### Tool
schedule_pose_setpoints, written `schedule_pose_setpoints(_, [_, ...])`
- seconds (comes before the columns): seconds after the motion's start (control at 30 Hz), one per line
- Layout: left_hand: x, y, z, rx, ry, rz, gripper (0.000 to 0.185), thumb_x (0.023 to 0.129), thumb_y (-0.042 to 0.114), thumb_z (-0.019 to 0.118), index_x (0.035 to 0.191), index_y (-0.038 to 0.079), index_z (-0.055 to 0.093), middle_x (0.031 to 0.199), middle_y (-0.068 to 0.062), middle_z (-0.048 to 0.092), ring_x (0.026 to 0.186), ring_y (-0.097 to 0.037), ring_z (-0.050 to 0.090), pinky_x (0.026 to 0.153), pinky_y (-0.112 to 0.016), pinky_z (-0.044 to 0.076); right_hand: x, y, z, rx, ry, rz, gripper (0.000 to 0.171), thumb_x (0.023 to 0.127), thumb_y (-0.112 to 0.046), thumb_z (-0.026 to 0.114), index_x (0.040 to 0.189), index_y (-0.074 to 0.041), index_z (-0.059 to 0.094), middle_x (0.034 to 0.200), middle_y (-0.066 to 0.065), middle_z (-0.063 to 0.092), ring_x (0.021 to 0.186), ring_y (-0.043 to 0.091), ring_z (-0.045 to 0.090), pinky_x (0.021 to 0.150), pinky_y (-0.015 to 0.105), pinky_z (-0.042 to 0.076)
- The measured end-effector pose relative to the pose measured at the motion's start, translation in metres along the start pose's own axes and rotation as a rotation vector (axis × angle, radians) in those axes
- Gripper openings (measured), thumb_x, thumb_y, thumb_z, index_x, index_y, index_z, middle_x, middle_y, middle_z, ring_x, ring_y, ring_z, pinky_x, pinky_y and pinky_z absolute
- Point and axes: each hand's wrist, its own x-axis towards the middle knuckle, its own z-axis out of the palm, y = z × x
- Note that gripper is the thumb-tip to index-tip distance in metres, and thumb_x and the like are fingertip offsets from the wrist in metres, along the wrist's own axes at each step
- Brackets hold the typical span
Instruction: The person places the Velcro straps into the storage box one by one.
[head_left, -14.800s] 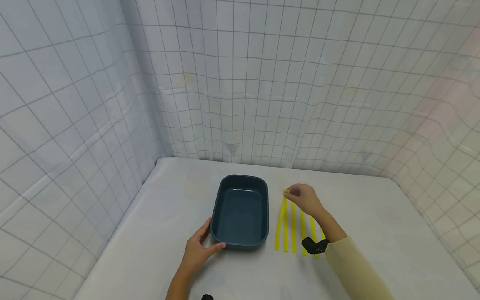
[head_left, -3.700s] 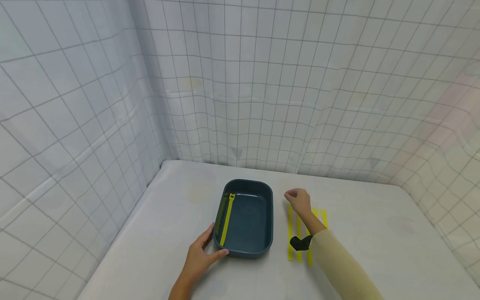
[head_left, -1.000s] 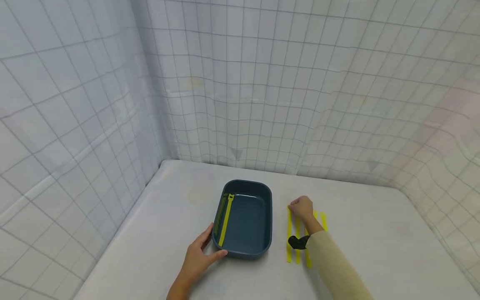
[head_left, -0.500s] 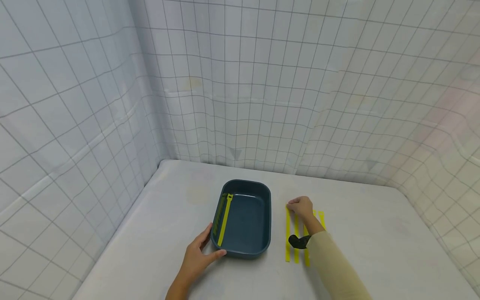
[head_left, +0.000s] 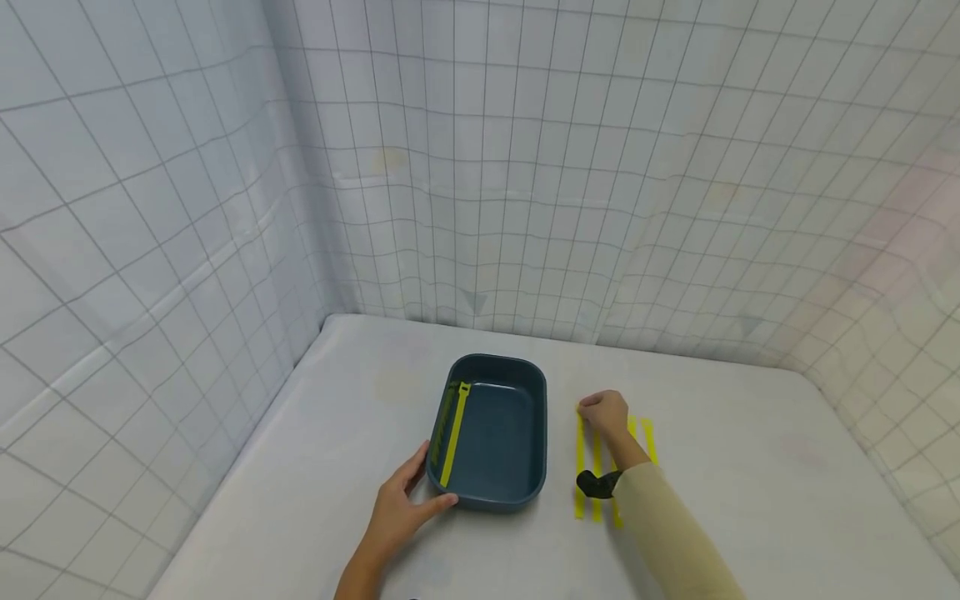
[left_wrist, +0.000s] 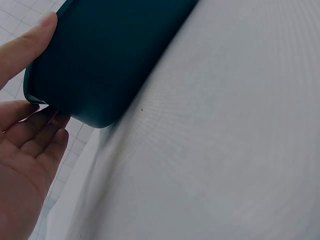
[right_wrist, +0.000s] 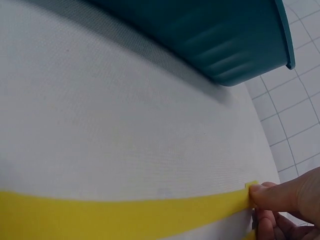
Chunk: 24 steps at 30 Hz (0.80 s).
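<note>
The right hand rests on the white cloth-covered table with its fingers curled down over the far tip of the leftmost long yellow flat strip; the right wrist view shows a fingertip pinching the very end of that strip against the cloth. The left hand is loosely spread, thumb along the near rim and fingers against the near left corner of the dark teal rounded rectangular plastic tray, steadying it without closing round it; the left wrist view shows the tray's outer wall touching those fingers. The strip being pinched lies just beside the tray's right wall, its long axis running near to far, roughly parallel to the tray's long side, so the tray lies to the left of the right hand, and that hand is the one on the strip. Three more yellow strips lie parallel further right, partly under the cream sleeve. One yellow strip already lies inside the tray along its left wall. White gridded fabric walls enclose the table on three sides
</note>
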Motion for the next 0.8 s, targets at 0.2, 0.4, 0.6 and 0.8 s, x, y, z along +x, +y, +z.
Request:
schedule_pose_setpoints(0.2, [0.001, 0.0, 0.001, 0.002, 0.006, 0.003, 0.088, 0.067, 0.024, 0.083, 0.14, 0.004, 0.037, 0.142, -0.012, 0.037, 0.128, -0.026, 0.036, 0.101, -0.035, 0.037, -0.002, 0.001, -0.001, 0.013, 0.023, -0.028, 0.011, 0.079, -0.005, 0.068, 0.085, 0.004, 0.069, 0.085, 0.015, 0.064, 0.072, 0.024, 0.057, 0.061, 0.029, 0.051])
schedule_pose_setpoints(0.4, [0.0, -0.002, 0.002, -0.002, 0.001, -0.005, 0.088, 0.067, 0.024, 0.083, 0.14, 0.005, 0.037, 0.142, -0.01, 0.037, 0.128, -0.025, 0.036, 0.101, -0.033, 0.037, -0.003, 0.005, -0.001, 0.026, 0.014, -0.034, 0.013, 0.079, -0.007, 0.069, 0.085, 0.004, 0.068, 0.083, 0.013, 0.063, 0.071, 0.023, 0.056, 0.063, 0.032, 0.05])
schedule_pose_setpoints(0.6, [0.001, -0.004, 0.002, 0.001, -0.013, -0.007, 0.089, 0.068, 0.027, 0.082, 0.141, 0.006, 0.036, 0.143, -0.009, 0.036, 0.129, -0.024, 0.035, 0.102, -0.033, 0.036, -0.002, 0.009, -0.005, 0.01, -0.007, -0.029, 0.018, 0.081, -0.013, 0.069, 0.086, 0.005, 0.068, 0.089, 0.016, 0.063, 0.08, 0.027, 0.055, 0.069, 0.038, 0.049])
schedule_pose_setpoints(0.8, [0.001, -0.002, 0.001, 0.011, -0.007, -0.005, 0.089, 0.068, 0.027, 0.082, 0.141, 0.006, 0.036, 0.143, -0.009, 0.036, 0.129, -0.024, 0.035, 0.102, -0.034, 0.036, -0.001, 0.014, -0.008, 0.071, -0.039, -0.005, 0.024, 0.082, -0.018, 0.069, 0.089, 0.005, 0.069, 0.088, 0.013, 0.064, 0.08, 0.025, 0.054, 0.069, 0.034, 0.047])
